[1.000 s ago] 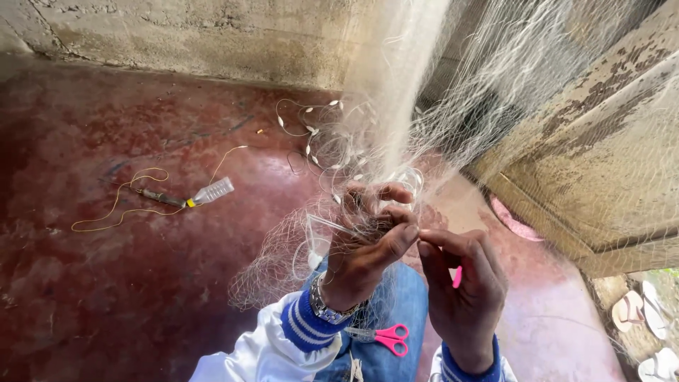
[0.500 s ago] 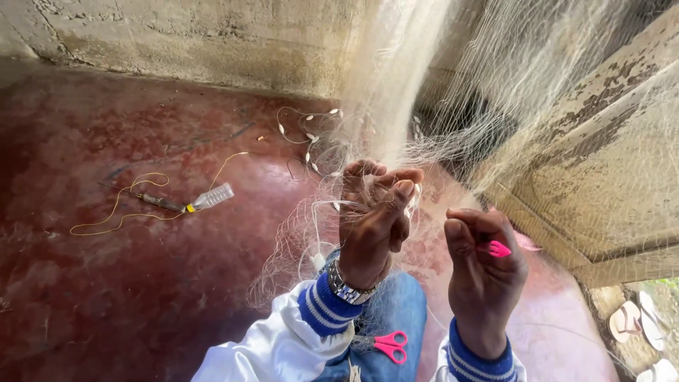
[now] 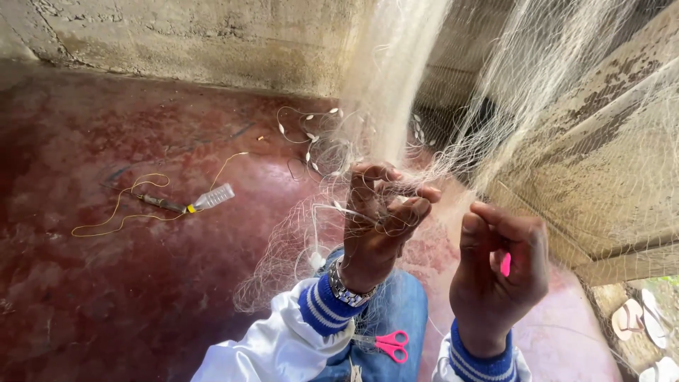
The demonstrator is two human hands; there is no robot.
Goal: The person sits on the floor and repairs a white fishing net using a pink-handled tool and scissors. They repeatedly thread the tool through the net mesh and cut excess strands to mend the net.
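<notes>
Soft daylight comes in from my right, where the net (image 3: 566,78) glows pale and nearly washes out, while the red floor (image 3: 106,297) on the far left sinks into dim shade. No hard shadows or glare; my left hand (image 3: 378,219) and right hand (image 3: 498,272) read dark against the bright mesh. Focus is fairly sharp in the middle, and the wall (image 3: 212,35) bows a little at the wide-angle edges.
</notes>
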